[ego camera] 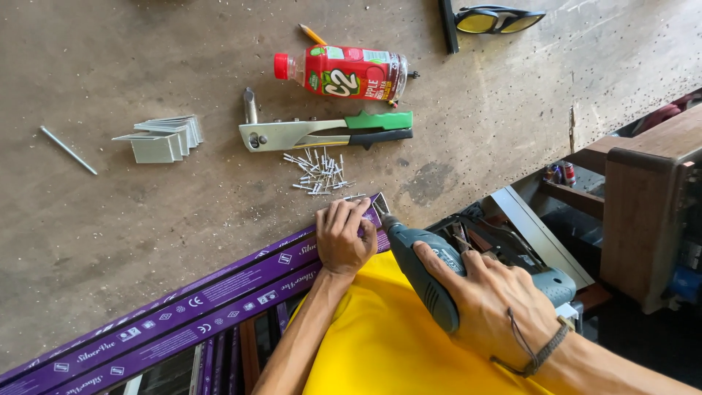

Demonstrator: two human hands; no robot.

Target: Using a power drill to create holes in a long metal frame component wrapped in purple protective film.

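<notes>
At lower right of the frame, the right hand (491, 292) grips a drill (431, 274), its tip at the purple rail's (219, 292) end; the left hand (344, 235) presses that rail flat. Beyond, mid-frame on the surface (110, 219), lie rivets (319, 173), a riveter (325, 133) and a bottle (344, 72).

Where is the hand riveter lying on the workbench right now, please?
In the head view, the hand riveter lies flat at upper centre of the workbench, just below the red drink bottle and just above the pile of loose rivets.
</notes>
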